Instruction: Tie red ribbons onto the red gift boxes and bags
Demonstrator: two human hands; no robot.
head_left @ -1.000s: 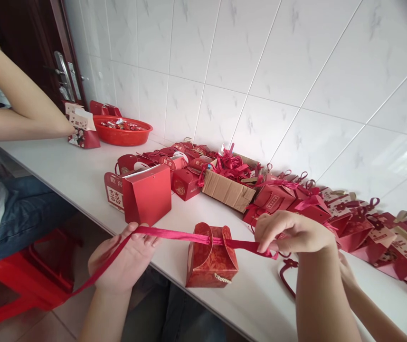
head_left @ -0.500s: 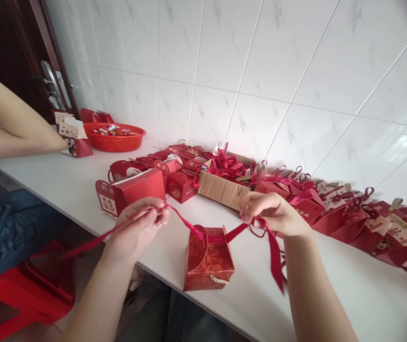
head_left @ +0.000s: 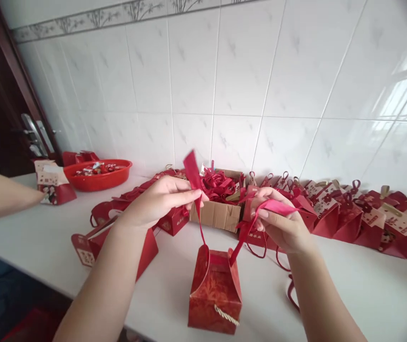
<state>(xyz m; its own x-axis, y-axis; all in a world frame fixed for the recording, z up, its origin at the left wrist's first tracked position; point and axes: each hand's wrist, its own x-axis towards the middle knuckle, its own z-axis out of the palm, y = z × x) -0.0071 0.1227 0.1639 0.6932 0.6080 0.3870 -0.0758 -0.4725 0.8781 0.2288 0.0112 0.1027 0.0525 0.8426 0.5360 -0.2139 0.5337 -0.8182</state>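
Observation:
A small red patterned gift box [head_left: 214, 297] stands upright on the white table, with a twisted cream cord on its front. A red ribbon [head_left: 202, 232] runs through its top flaps, and both its ends rise toward my hands. My left hand [head_left: 169, 199] pinches one end between thumb and fingers, the tip sticking up above them. To the right, my right hand [head_left: 278, 218] grips the other end, which lies folded across its fingers. Both hands are above the box, apart from each other. Behind them is a cardboard box [head_left: 221, 216] heaped with red ribbons.
Rows of red gift boxes [head_left: 363, 223] line the wall at right, and more stand at left. A red basin [head_left: 99, 179] holds small wrapped pieces. Another person's arm [head_left: 4, 197] rests at the far left. Dark red cord [head_left: 291, 289] lies right of the box.
My hands have moved higher and closer together, lifting both ribbon ends above the box. The view has tilted up, showing more wall. The other person is now less in view.

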